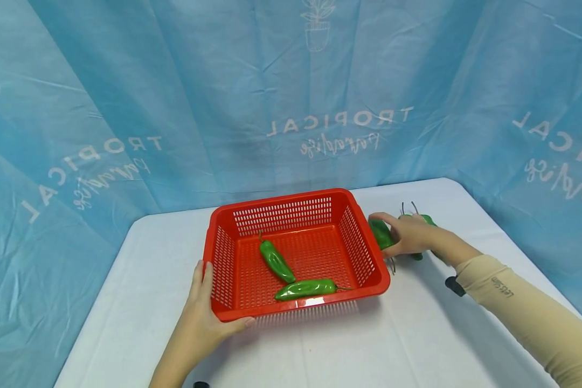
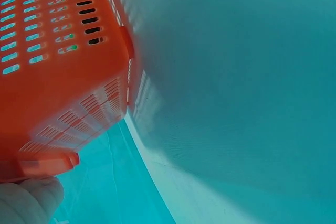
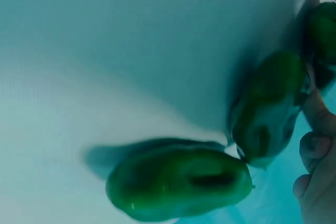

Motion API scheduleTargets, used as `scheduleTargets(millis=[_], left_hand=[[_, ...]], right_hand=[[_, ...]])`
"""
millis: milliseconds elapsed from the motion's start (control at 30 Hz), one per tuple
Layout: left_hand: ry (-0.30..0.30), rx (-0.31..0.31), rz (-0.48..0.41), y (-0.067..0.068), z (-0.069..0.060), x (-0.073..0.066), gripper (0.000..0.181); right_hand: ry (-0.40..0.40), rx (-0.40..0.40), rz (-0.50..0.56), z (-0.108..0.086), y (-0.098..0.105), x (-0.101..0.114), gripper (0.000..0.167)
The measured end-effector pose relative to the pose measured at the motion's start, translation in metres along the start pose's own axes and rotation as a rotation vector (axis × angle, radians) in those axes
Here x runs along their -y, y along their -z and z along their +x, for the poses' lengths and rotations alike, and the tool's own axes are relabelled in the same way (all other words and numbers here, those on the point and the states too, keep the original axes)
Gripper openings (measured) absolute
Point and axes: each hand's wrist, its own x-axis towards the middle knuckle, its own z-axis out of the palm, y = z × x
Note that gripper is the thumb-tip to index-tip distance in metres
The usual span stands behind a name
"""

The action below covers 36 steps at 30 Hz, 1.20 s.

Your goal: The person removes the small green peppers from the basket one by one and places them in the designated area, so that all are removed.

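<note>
A red plastic basket [image 1: 298, 312] with slotted walls is tilted, and its near edge casts a shadow on the table. Two long green chili peppers [image 1: 305, 289] lie inside it. My left hand [image 1: 203, 310] grips the basket's near left corner, thumb at the front rim and fingers along the left side. Just outside the basket's right wall, my right hand [image 1: 412, 234] has thumb and fingers around a green pepper [image 1: 380, 234]. In the right wrist view, a green pepper [image 3: 322, 32] is near a fingertip, and two more green peppers [image 3: 178, 184] lie beside the hand.
A white cloth [image 1: 320, 355] covers the table. Behind my right hand, more green peppers [image 1: 428, 220] with thin stems are partly hidden. Blue printed curtains [image 1: 242, 108] hang behind and along both sides.
</note>
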Motion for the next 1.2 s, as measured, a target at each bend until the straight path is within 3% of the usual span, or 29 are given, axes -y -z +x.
scheduleTargets(millis=[200, 367, 533, 767, 1000, 1200], left_hand=[[-0.011, -0.014, -0.011, -0.002, 0.000, 0.003, 0.145], [-0.020, -0.017, -0.013, -0.001, 0.000, 0.003, 0.143], [-0.039, -0.029, -0.021, -0.001, -0.001, 0.003, 0.142], [-0.037, -0.033, -0.026, -0.002, -0.001, 0.004, 0.143], [-0.026, -0.026, -0.027, -0.003, -0.001, 0.005, 0.143], [-0.016, -0.023, -0.019, -0.003, -0.001, 0.004, 0.142]], right_hand=[[-0.055, -0.005, -0.004, -0.005, 0.016, -0.001, 0.108], [-0.056, -0.050, 0.038, -0.006, 0.037, 0.003, 0.103], [0.014, -0.102, 0.143, -0.004, 0.060, 0.020, 0.096], [0.139, -0.109, 0.350, 0.010, 0.082, 0.058, 0.093], [0.273, -0.069, 0.336, 0.029, 0.083, 0.099, 0.093], [0.337, -0.026, 0.273, 0.044, 0.082, 0.133, 0.095]])
